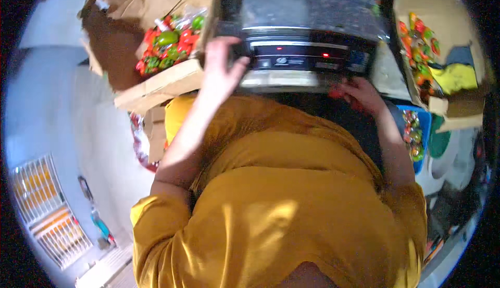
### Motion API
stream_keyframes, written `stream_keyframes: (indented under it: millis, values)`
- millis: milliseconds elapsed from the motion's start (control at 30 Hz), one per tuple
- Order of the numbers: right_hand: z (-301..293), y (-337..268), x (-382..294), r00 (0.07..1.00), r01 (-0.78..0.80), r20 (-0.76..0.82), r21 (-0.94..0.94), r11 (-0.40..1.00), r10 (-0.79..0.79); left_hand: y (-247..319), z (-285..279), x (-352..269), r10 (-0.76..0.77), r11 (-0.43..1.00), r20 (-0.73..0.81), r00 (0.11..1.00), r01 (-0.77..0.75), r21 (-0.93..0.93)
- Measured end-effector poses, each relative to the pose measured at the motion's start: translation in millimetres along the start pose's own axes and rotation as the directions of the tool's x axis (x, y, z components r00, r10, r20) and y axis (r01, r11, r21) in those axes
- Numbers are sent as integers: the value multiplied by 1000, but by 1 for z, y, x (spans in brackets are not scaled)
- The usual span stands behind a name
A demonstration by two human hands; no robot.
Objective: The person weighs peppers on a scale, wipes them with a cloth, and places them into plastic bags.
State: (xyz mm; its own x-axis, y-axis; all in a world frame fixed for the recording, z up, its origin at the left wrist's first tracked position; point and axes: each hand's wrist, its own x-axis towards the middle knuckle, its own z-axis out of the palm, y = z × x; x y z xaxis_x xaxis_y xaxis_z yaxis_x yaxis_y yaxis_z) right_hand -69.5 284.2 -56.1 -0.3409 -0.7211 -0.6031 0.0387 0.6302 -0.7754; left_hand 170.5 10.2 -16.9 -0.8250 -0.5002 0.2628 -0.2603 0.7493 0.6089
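A black machine (289, 59) with a flat grey top and two small red lights on its front panel stands before me. My left hand (222, 63) is at its left front corner, thumb and fingers spread apart around the dark edge. I see nothing clearly held there. Below the panel's right end, my right hand (361, 94) is blurred, with its fingers bent. Red shows at those fingertips, but I cannot tell whether it is a held thing. To the left, a cardboard box (156, 87) contains red and green peppers (168, 44), some with clear plastic among them.
Right of the machine, another cardboard box (461, 122) contains mixed peppers (420, 49) and a yellow-and-dark item (455, 77). Below it stands a blue crate (425, 131) with wrapped peppers (413, 135). A white barred grille (50, 210) is at far left.
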Motion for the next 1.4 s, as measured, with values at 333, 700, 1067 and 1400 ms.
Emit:
stream_keyframes:
  millis: [333, 700, 1067, 1400]
  values:
    - [0, 8, 2, 982, 179, 77, -86, 980, -173, -53, 63, -2, -306, 946, 44, 951, 309, -95]
    - [2, 22, 11, 988, 150, 4, 131, 980, -152, -63, 69, -17, -403, 858, 148, 903, 316, 404]
    - [-2, 27, 13, 994, 110, 34, -108, 988, -107, -28, 55, -33, -443, 861, 278, 852, 318, 396]
    - [3, 21, 20, 988, 151, 26, -302, 941, -150, -39, 43, -32, -296, 827, 492, 819, -37, 561]
